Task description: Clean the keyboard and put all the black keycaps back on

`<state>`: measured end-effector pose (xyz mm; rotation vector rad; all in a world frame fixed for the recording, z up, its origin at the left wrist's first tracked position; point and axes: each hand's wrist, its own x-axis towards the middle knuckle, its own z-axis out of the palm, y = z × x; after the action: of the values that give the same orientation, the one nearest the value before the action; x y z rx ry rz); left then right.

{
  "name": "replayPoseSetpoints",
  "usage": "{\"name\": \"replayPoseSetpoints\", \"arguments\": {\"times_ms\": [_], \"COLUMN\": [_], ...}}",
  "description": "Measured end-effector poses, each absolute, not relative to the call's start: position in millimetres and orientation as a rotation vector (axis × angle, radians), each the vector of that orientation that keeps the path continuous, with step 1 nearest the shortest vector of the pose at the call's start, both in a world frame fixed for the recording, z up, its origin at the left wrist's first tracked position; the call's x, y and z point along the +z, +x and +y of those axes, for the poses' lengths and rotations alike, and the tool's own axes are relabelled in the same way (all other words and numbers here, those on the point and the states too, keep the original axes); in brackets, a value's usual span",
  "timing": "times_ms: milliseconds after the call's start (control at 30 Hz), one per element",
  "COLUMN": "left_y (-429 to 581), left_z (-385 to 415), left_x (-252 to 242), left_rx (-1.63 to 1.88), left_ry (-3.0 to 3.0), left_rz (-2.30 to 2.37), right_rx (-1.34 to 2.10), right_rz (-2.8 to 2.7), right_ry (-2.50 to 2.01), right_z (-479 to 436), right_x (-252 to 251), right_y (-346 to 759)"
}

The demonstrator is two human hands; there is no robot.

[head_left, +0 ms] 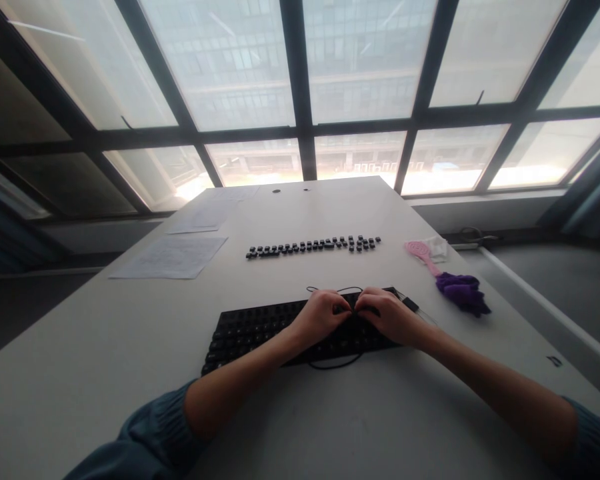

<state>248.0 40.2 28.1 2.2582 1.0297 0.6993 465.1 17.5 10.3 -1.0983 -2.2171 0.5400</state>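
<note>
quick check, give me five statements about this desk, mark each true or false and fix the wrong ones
1. The left hand and right hand are both at the black keyboard. True.
2. The loose keycaps lie in one heap. False: the loose keycaps lie spread in rows beyond the keyboard.
3. The papers lie right of the keycaps. False: the papers lie to their left.
4. The purple cloth lies right of the right hand. True.
5. The window is beyond the table. True.

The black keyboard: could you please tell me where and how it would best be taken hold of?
Probably by the two short ends of the keyboard, coming in from left and right: it is long and lies flat, with keys on top.
</note>
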Motion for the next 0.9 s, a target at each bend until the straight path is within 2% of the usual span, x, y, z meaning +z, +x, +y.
{"name": "replayPoseSetpoints", "arguments": {"times_ms": [267, 567, 900], "left_y": [250, 248, 246], "left_z": [36, 33, 31], "left_x": [20, 30, 31], "left_rx": [0.75, 0.569, 0.488], "left_ry": [2.359, 2.642, 2.744], "left_rz": [0.945, 0.833, 0.913], "right_rx": [0.502, 0.478, 0.459], "right_rz": [-2.235, -2.304, -2.353], "right_ry": [-1.054, -0.953, -0.951], "right_z": [19, 18, 18], "right_x": [5, 8, 7], "right_y": [465, 465, 468]}}
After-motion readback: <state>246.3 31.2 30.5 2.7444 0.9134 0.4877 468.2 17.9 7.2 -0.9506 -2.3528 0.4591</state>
